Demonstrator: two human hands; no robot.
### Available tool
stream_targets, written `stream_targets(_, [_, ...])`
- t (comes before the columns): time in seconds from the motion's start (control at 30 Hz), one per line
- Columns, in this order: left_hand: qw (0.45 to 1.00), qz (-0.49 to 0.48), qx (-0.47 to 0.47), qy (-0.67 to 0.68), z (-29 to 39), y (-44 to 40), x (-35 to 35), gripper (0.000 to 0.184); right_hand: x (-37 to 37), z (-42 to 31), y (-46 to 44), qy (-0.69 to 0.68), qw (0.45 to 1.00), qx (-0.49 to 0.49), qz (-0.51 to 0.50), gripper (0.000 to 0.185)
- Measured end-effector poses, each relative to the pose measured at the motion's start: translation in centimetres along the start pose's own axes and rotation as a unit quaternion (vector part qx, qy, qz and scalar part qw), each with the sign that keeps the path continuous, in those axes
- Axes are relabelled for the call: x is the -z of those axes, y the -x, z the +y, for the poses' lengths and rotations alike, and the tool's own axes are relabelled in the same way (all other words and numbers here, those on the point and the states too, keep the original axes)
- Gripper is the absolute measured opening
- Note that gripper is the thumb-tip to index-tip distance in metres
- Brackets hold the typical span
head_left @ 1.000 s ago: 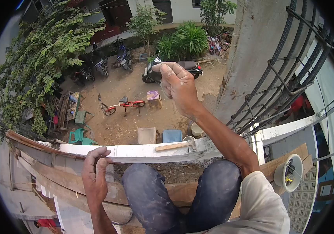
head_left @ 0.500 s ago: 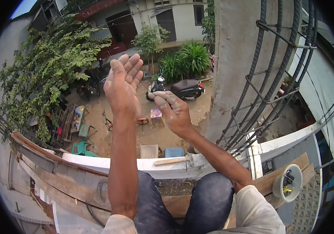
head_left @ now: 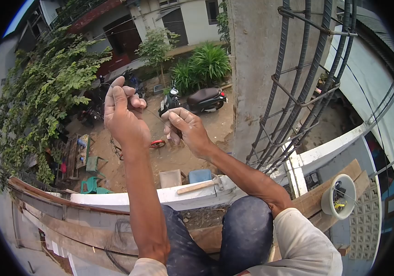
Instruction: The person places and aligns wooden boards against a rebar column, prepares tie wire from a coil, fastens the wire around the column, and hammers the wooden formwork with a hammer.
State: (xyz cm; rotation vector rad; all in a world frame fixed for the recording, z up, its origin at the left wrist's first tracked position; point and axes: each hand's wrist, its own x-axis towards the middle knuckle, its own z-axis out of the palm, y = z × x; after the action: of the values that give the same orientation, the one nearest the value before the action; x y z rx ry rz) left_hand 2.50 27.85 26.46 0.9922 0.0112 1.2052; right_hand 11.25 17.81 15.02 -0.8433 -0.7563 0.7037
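My left hand (head_left: 127, 120) is raised in front of me, its thumb against the index finger and the other fingers curled. Lower and to its right, my right hand (head_left: 191, 132) pinches between thumb and forefinger. A thin wire (head_left: 154, 113) spans the gap between both hands; its ends are hidden in the fingers. Both hands are dusty with grey powder. To their right rises a column cage of ribbed rebar (head_left: 293, 87) with tied stirrups. Below the hands, a hammer (head_left: 196, 188) with a wooden handle lies on the white ledge (head_left: 114, 198).
A white bucket (head_left: 328, 198) with tools inside stands on a wooden plank (head_left: 309, 200) at my right. A concrete column (head_left: 256, 83) is beside the rebar. Beyond the ledge, the ground drops away, with a parked scooter (head_left: 201, 99), a tree (head_left: 45, 87) and stools below.
My left hand has gone from flat, extended fingers to a curled pinch. The view has shifted, so the scooter and rebar appear farther left. My right hand keeps its pinch.
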Motion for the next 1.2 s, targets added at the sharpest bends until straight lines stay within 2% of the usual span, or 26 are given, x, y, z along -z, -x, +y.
stream_targets(0.03, [1.0,-0.002,0.002,0.002,-0.3,0.4,0.1,0.028,0.0,0.1,-0.2,0.018,1.0,0.003,0.005,0.027])
stream_targets(0.13, [0.982,-0.074,0.072,-0.158,-1.5,2.0,0.6,0.022,-0.1,-0.1,-0.9,-0.014,0.996,0.046,0.069,0.025])
stream_targets(0.17, [0.982,-0.079,0.077,-0.156,-1.9,2.4,0.8,0.022,0.2,-0.5,-1.0,-0.013,0.996,0.048,0.076,0.025])
stream_targets(0.23, [0.931,-0.168,0.161,-0.281,-2.6,3.2,1.1,0.022,0.9,-1.4,-1.1,-0.02,0.99,0.068,0.118,0.026])
stream_targets(0.3, [0.908,-0.196,0.202,-0.31,-2.6,4.0,0.9,0.021,1.6,-2.1,-1.2,-0.005,0.986,0.087,0.14,0.027])
stream_targets(0.4, [0.841,-0.252,0.259,-0.403,-4.0,5.2,2.4,0.02,1.7,-3.6,-0.9,-0.07,0.981,0.003,0.179,0.028])
stream_targets(0.43, [0.84,-0.258,0.261,-0.4,-3.8,5.5,2.4,0.02,2.1,-3.4,-1.0,-0.069,0.98,0.006,0.186,0.028])
stream_targets(0.5, [0.71,-0.32,0.269,-0.567,-3.3,6.1,2.1,0.019,3.1,-2.9,-1.0,-0.097,0.986,-0.01,0.138,0.03])
stream_targets(0.53, [0.709,-0.323,0.271,-0.566,-3.6,6.4,2.6,0.019,2.4,-3.5,-0.9,-0.117,0.98,-0.013,0.159,0.029])
stream_targets(0.6, [0.662,-0.353,0.317,-0.58,-4.3,6.6,3.6,0.019,2.5,-3.5,-0.7,-0.112,0.98,-0.016,0.163,0.028])
stream_targets(0.63, [0.662,-0.352,0.317,-0.58,-4.2,6.5,3.5,0.019,2.3,-3.6,-0.8,-0.107,0.981,-0.018,0.164,0.028])
stream_targets(0.7, [0.589,-0.387,0.378,-0.6,-3.8,6.4,3.4,0.021,2.2,-3.7,-0.5,-0.098,0.982,-0.015,0.161,0.027])
stream_targets(0.73, [0.59,-0.384,0.379,-0.601,-3.9,6.1,3.8,0.021,2.2,-3.8,-0.5,-0.088,0.983,-0.008,0.158,0.027])
stream_targets(0.8, [0.613,-0.468,0.245,-0.587,-4.2,5.6,4.7,0.026,2.0,-3.9,-0.4,-0.056,0.986,-0.006,0.159,0.027])
stream_targets(0.83, [0.617,-0.462,0.247,-0.588,-4.3,5.3,4.5,0.026,1.9,-3.9,-0.5,-0.025,0.987,-0.001,0.162,0.026])
stream_targets(0.87, [0.759,-0.352,0.255,-0.485,-4.4,4.9,3.9,0.029,1.6,-3.6,-0.7,-0.024,0.987,-0.006,0.156,0.026])
stream_targets(0.9, [0.868,-0.226,0.253,-0.363,-4.4,4.7,3.5,0.032,1.1,-3.1,-0.6,0.008,0.988,0.01,0.157,0.026])
stream_targets(0.93, [0.869,-0.218,0.253,-0.365,-4.2,4.4,3.2,0.032,0.7,-2.6,-0.8,0.04,0.987,0.028,0.156,0.026])
stream_targets(1.0, [0.934,-0.089,0.244,-0.245,-3.8,3.9,2.9,0.036,0.4,-1.4,-0.8,0.065,0.989,0.04,0.125,0.026])
stream_targets(1.03, [0.935,-0.081,0.244,-0.245,-3.8,3.8,3.1,0.036,0.4,-0.9,-0.8,0.092,0.989,0.059,0.098,0.025])
stream_targets(1.17, [0.955,-0.029,0.192,-0.225,-3.8,3.2,4.2,0.04,-0.3,0.9,-0.6,0.149,0.983,0.056,0.096,0.027])
stream_targets(1.2, [0.958,-0.023,0.178,-0.223,-3.8,3.1,4.5,0.038,-0.4,1.3,-0.5,0.187,0.974,0.092,0.091,0.027])
